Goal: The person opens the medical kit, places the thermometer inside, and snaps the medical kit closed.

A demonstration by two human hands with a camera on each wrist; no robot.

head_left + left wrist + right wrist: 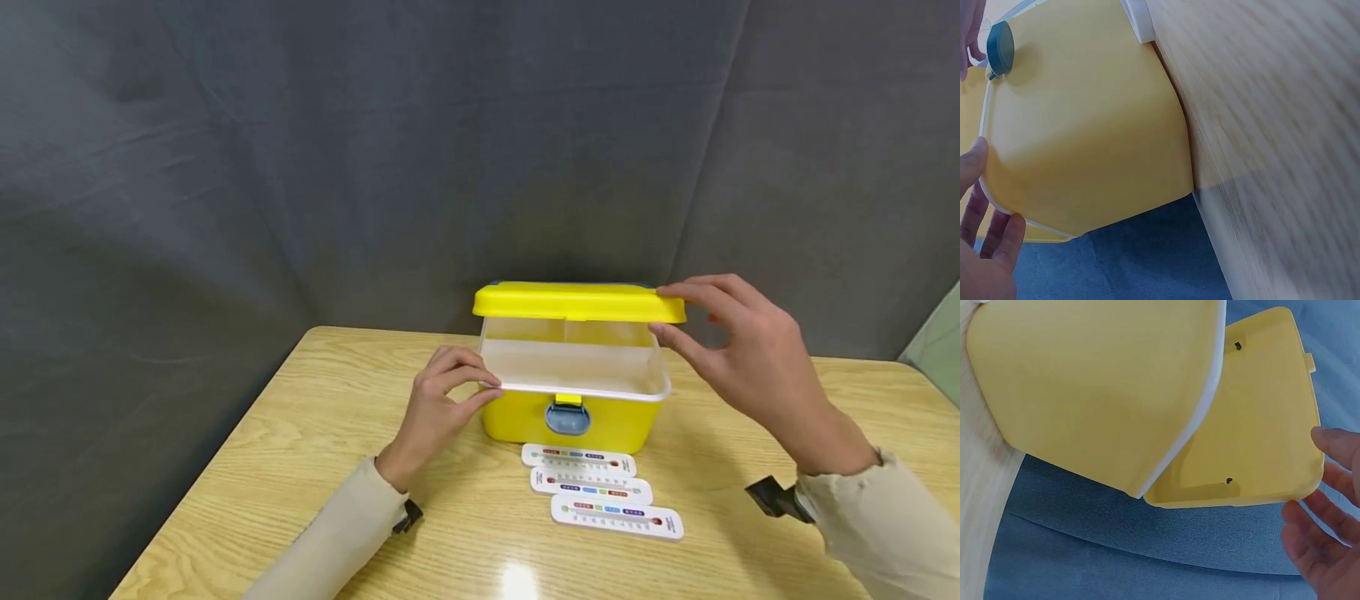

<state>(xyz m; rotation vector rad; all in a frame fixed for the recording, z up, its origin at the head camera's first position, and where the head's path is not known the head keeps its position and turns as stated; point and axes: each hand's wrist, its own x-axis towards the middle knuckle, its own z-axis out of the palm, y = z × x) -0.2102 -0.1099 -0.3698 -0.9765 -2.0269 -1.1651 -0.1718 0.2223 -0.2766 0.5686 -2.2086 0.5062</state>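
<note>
A yellow plastic storage box (517, 417) with a white rim stands on the table, its lid (577, 302) raised partway on the far side. A pale inner tray or liner (570, 362) shows inside, and a grey-blue latch (567, 418) hangs at the front. My left hand (442, 392) pinches the rim at the front left corner. With thumb and fingers, my right hand (750, 350) holds the right end of the lid; the right wrist view shows these fingers (1335, 447) at the lid's corner. Three white thermometers (617, 517) lie in front of the box.
The wooden table (300, 467) carries the box near its back edge. Behind it hangs a dark grey cloth (420, 167). A pale green surface (937, 350) shows at the far right.
</note>
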